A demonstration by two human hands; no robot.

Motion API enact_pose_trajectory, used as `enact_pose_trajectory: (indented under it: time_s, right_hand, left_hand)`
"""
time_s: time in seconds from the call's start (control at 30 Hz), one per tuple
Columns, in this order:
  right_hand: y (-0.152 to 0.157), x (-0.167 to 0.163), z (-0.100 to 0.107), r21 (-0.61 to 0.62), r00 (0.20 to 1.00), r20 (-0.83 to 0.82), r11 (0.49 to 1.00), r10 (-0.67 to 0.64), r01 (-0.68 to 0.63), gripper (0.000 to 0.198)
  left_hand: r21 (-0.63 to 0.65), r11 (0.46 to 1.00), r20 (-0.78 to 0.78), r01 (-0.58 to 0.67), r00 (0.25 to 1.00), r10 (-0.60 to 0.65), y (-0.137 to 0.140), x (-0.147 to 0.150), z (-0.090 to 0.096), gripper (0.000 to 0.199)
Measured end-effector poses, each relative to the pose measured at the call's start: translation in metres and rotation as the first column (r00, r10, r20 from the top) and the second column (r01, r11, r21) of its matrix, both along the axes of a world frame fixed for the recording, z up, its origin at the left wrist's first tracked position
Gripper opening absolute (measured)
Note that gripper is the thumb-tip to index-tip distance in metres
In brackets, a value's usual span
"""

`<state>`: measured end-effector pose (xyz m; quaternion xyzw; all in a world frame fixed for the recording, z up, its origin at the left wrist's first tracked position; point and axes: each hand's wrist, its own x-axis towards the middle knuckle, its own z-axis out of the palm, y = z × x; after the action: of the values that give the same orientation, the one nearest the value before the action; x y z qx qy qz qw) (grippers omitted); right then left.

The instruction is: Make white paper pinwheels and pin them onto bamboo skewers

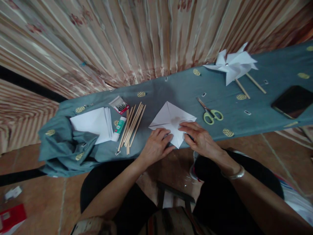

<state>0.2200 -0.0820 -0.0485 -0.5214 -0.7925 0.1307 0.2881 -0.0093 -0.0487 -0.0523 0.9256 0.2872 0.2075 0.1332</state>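
A white square sheet of paper [168, 112] lies with one corner toward me on the cloth-covered table, its diagonal creases showing. My left hand [156, 143] rests at its near left edge, fingers bent and thumb apart. On the near right edge lie the spread fingers of my right hand [201, 138], which wears a bracelet at the wrist. Neither hand is lifting the sheet. Green-handled scissors [210, 114] lie just right of the paper. Left of it is a loose bunch of thin wooden sticks [133, 125], with a glue stick [119, 129] beside them.
A stack of white paper [91, 122] sits at the left, partly under bunched cloth [68, 147]. Behind the sticks is a small packet of metal pins [119, 105]. White paper pinwheels [232, 65] on sticks lie back right, near a black phone [293, 101]. A pleated curtain [146, 42] borders the far edge.
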Motion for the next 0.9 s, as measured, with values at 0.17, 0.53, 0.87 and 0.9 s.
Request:
enact_pose_trajectory:
  time_s: [0.17, 0.53, 0.87, 0.9]
  right_hand:
    - [0.002, 0.001, 0.003, -0.036, 0.999, -0.039, 0.999, 0.001, -0.002, 0.032]
    - [0.002, -0.015, 0.008, -0.159, 0.956, -0.264, 0.983, -0.131, 0.091, 0.013]
    - [0.009, -0.029, 0.000, -0.207, 0.902, -0.361, 0.964, -0.235, 0.169, 0.009]
    - [0.010, -0.029, -0.001, -0.200, 0.903, -0.350, 0.962, -0.249, 0.188, 0.008]
  left_hand:
    - [0.001, 1.000, 0.054, 0.008, 0.998, -0.008, 0.005, 0.001, -0.002, 0.031]
    - [-0.205, 0.977, 0.228, -0.052, 0.969, 0.099, 0.012, 0.008, 0.001, 0.022]
    - [-0.297, 0.951, 0.268, -0.086, 0.949, 0.170, 0.012, 0.007, 0.004, 0.027]
    - [-0.310, 0.947, 0.271, -0.084, 0.947, 0.173, 0.011, 0.007, 0.004, 0.030]
